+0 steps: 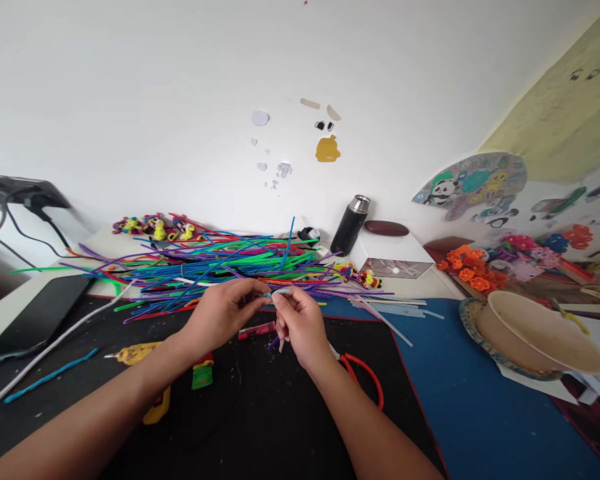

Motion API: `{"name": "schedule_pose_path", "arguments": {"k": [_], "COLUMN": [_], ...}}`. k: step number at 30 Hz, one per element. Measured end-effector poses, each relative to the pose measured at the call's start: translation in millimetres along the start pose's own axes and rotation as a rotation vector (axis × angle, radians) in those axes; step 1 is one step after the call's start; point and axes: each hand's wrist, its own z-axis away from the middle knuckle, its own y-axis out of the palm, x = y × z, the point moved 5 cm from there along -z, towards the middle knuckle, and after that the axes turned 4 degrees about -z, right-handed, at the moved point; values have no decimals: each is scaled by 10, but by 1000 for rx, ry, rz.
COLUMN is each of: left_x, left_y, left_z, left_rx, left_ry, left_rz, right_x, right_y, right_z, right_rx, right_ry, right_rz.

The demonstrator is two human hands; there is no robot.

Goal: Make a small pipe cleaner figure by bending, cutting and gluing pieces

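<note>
Over the black mat, my left hand and my right hand meet fingertip to fingertip. Both pinch a short light-blue pipe cleaner, mostly hidden by the fingers. A small purple piece shows below the right fingers; whether it is held I cannot tell. Just beneath the hands lies a red lighter. Red-handled scissors are partly covered by my right forearm. Under my left forearm sits a yellow glue gun, and beside it a green-and-red wound piece.
A wide heap of coloured pipe cleaners spreads behind the hands. To the left are a phone, a white cable and a blue pipe cleaner. A black flask, white box and beige bowl stand right.
</note>
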Motion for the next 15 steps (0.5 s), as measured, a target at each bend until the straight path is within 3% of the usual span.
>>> {"name": "schedule_pose_path", "arguments": {"k": [7, 15], "left_x": [-33, -111], "left_y": [3, -20], "left_z": [26, 22], "left_rx": [-56, -89], "left_ry": [142, 208], "left_rz": [-141, -175], "right_x": [-4, 0], "right_y": [7, 7], "right_z": [-6, -7], "right_rx": [-2, 0], "right_ry": [2, -3], "right_rz": [-12, -23]}}
